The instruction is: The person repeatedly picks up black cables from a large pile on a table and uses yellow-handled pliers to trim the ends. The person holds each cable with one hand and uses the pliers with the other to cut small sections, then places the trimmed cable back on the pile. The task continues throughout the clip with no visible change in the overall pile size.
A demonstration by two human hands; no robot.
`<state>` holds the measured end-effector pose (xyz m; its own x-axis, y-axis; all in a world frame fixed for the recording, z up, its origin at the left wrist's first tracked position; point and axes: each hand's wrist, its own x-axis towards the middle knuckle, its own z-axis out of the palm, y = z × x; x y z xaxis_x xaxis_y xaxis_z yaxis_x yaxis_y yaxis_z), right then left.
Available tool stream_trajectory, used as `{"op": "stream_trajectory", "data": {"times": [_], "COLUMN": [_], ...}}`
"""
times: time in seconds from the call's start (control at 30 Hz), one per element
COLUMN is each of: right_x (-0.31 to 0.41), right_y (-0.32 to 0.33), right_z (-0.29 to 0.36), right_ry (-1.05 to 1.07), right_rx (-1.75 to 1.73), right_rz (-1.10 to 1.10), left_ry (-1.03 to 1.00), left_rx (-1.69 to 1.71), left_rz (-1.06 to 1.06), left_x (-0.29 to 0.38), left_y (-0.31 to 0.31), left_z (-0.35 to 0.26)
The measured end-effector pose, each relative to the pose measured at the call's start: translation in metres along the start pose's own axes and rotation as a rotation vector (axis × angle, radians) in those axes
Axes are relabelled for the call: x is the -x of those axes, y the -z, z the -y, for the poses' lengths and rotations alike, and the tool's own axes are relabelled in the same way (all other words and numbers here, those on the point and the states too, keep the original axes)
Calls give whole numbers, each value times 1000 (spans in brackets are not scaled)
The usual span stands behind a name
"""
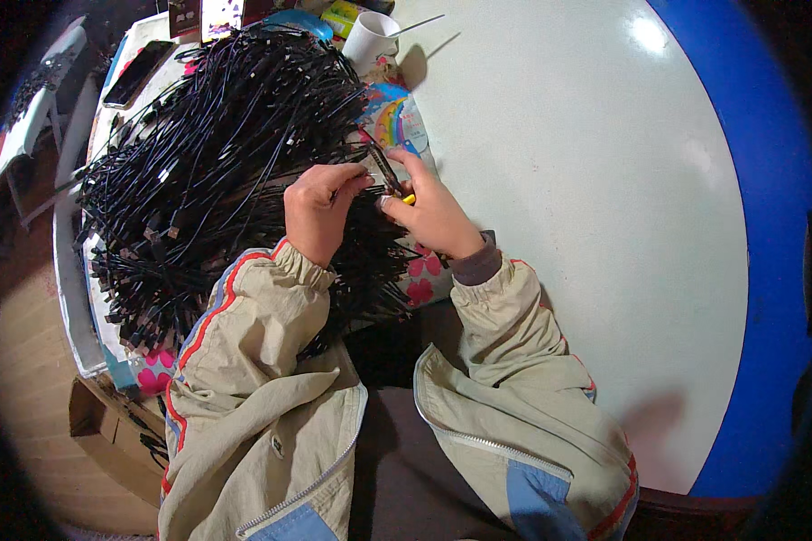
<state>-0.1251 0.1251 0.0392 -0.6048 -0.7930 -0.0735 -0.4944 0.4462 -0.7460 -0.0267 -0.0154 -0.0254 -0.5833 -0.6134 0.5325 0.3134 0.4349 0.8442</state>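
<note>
A large heap of black USB cables point(216, 149) covers the patterned tabletop in front of me. Over its right part, my left hand point(325, 203) pinches something thin and small between thumb and fingertips, probably a cable end; the detail is too small to tell. Close beside it on the right, my right hand point(433, 209) grips a small dark hand tool point(384, 169) with a yellow part at its handle. The tool's dark end points up and to the left, near the left fingertips. Whether its tip touches the held piece is unclear.
A white mug point(370, 42) with a thin metal utensil stands behind the heap, near a blue dish point(301, 24). A smartphone point(137, 74) lies at the back left. Below the table's left edge is an open cardboard box point(118, 446). A pale board point(582, 203) spans the right.
</note>
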Motion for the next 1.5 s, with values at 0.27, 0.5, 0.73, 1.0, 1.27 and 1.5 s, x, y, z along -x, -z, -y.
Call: {"op": "stream_trajectory", "data": {"times": [0.27, 0.5, 0.73, 1.0, 1.27, 1.5], "right_x": [-2, -1, -2, 3, 0, 2], "right_y": [6, 3, -7, 1, -2, -9], "right_z": [15, 8, -11, 3, -8, -6], "right_ry": [79, 128, 272, 147, 105, 161], "right_rx": [88, 194, 247, 143, 165, -61], "right_rz": [81, 24, -61, 19, 80, 9], "left_ry": [8, -20, -63, -68, -72, -132], "left_rx": [28, -26, 4, -31, 1, -62], "left_rz": [60, 84, 60, 80, 73, -4], "left_x": [0, -1, 0, 0, 0, 2], "left_y": [0, 0, -1, 0, 0, -1], "left_z": [1, -1, -2, -2, -2, -6]}}
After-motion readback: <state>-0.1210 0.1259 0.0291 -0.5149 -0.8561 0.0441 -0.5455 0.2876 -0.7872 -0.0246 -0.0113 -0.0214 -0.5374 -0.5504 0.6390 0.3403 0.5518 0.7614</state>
